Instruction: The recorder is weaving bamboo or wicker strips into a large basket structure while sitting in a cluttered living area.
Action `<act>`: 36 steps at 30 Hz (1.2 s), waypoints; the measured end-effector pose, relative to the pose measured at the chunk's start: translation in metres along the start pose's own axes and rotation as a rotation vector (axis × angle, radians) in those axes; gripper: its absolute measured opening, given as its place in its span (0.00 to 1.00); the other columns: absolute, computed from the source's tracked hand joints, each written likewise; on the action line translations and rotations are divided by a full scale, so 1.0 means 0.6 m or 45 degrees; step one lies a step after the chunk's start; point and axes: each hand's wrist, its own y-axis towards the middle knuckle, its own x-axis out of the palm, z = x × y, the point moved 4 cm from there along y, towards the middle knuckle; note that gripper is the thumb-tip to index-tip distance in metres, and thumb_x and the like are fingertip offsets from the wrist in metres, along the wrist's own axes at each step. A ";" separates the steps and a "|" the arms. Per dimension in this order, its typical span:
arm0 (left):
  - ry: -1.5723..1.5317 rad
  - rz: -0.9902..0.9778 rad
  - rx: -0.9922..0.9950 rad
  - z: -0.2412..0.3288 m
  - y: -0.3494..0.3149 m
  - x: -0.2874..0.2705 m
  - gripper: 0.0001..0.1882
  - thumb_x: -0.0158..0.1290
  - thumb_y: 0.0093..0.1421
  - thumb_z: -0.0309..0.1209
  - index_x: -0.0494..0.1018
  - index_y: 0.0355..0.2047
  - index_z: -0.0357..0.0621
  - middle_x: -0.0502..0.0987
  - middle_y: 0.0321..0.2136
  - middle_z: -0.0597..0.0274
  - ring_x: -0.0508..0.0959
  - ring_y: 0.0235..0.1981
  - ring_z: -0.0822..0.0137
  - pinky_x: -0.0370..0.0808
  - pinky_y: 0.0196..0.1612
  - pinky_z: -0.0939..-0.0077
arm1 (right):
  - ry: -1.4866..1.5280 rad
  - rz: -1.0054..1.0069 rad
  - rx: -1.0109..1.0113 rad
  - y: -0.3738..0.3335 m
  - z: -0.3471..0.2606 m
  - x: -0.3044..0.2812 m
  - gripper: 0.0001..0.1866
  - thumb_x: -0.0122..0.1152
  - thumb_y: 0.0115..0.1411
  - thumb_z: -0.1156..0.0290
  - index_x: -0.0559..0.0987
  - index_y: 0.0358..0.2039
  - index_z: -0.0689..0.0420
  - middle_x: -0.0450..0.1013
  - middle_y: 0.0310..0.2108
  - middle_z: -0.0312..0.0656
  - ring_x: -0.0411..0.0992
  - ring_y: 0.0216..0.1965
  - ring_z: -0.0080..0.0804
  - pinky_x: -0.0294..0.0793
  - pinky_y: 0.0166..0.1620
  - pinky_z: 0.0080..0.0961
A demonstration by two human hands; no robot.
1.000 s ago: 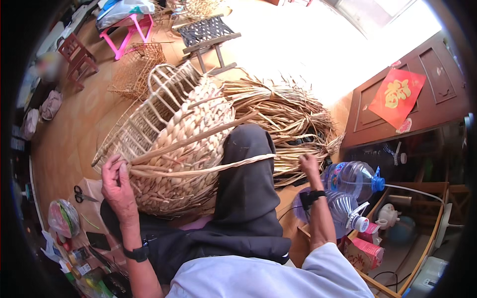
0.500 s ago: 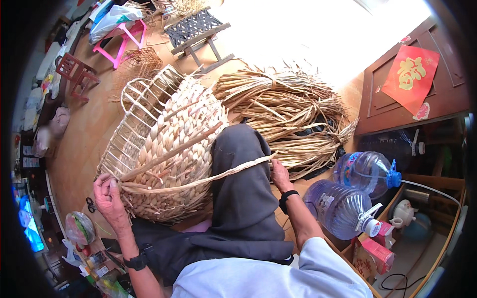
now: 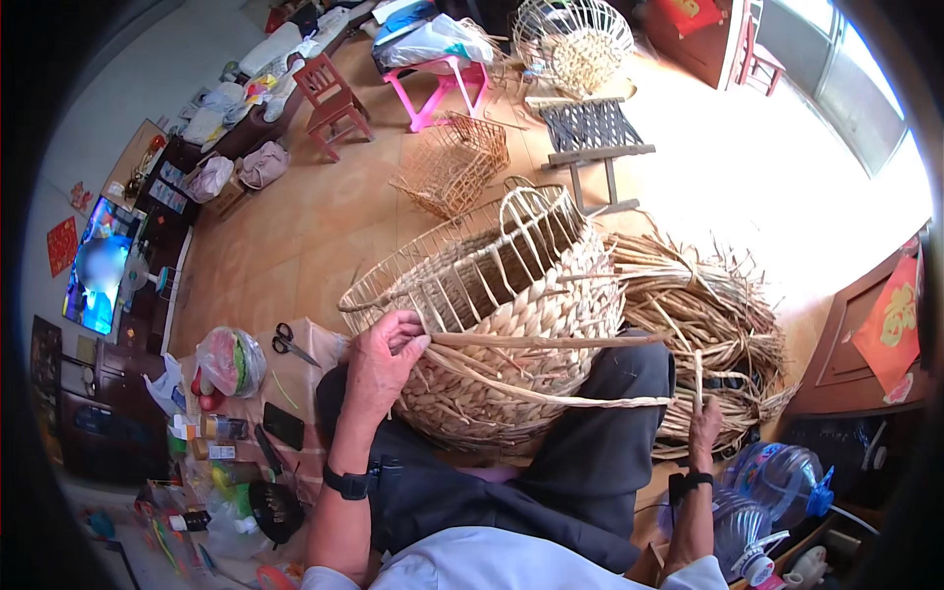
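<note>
A woven straw basket point(image 3: 531, 354) lies tilted across my lap, its thick braided side toward me and its open slatted rim facing up and left. My left hand point(image 3: 385, 359) pinches straw strands at the near left end of the rim. From there one strand point(image 3: 551, 341) runs right across the braid, and a lower long strand point(image 3: 560, 399) reaches over my knee. My right hand point(image 3: 704, 425), out to the right, is closed on a pale straw strip point(image 3: 699, 374) that sticks up from it. Whether this strip joins the long strand I cannot tell.
A bundle of dry straw point(image 3: 698, 315) lies right of the basket. Large water bottles point(image 3: 772, 482) stand at lower right. Scissors point(image 3: 293, 344) and a phone point(image 3: 283, 425) rest on a covered surface at left. Beyond are a wire-like frame basket point(image 3: 457, 167) and a woven-top stool point(image 3: 595, 133).
The view has swung left and up. My right hand has moved away from the knee to the right, and a strip now stands up from it. My left hand stays at the rim.
</note>
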 end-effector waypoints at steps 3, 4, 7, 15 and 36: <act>-0.089 -0.107 -0.066 0.002 0.004 -0.001 0.12 0.58 0.61 0.17 0.75 0.45 0.32 0.82 0.37 0.58 0.83 0.40 0.71 0.79 0.47 0.77 | 0.710 -0.086 0.171 0.027 -0.045 -0.059 0.14 0.59 0.70 0.66 0.73 0.30 0.61 0.60 0.22 0.31 0.56 0.26 0.20 0.60 0.30 0.24; -0.060 -0.087 -0.064 0.002 0.005 -0.004 0.12 0.58 0.61 0.17 0.75 0.45 0.32 0.82 0.37 0.58 0.83 0.40 0.71 0.79 0.47 0.77 | 0.955 -0.160 0.322 0.032 -0.070 -0.077 0.11 0.58 0.71 0.67 0.73 0.32 0.59 0.62 0.22 0.28 0.55 0.24 0.15 0.57 0.27 0.18; -0.045 -0.111 -0.012 0.000 0.006 -0.005 0.12 0.58 0.61 0.18 0.75 0.46 0.32 0.83 0.37 0.55 0.83 0.41 0.69 0.80 0.48 0.76 | 1.307 -0.082 0.087 0.030 -0.191 -0.171 0.06 0.59 0.70 0.69 0.74 0.35 0.56 0.62 0.22 0.25 0.56 0.20 0.11 0.54 0.23 0.14; 0.008 0.014 0.172 -0.005 0.001 -0.003 0.08 0.57 0.60 0.20 0.76 0.40 0.37 0.84 0.34 0.47 0.85 0.40 0.54 0.81 0.43 0.65 | 1.322 -0.515 -0.570 -0.030 -0.556 -0.342 0.06 0.60 0.59 0.81 0.76 0.38 0.62 0.70 0.36 0.36 0.69 0.31 0.19 0.70 0.34 0.16; 0.191 0.220 0.470 -0.025 0.000 0.008 0.05 0.46 0.59 0.16 0.64 0.34 0.38 0.75 0.22 0.43 0.79 0.27 0.41 0.74 0.31 0.48 | 0.077 -0.373 -1.218 -0.130 -0.861 -0.260 0.06 0.66 0.60 0.67 0.83 0.37 0.52 0.77 0.26 0.44 0.77 0.26 0.46 0.74 0.29 0.39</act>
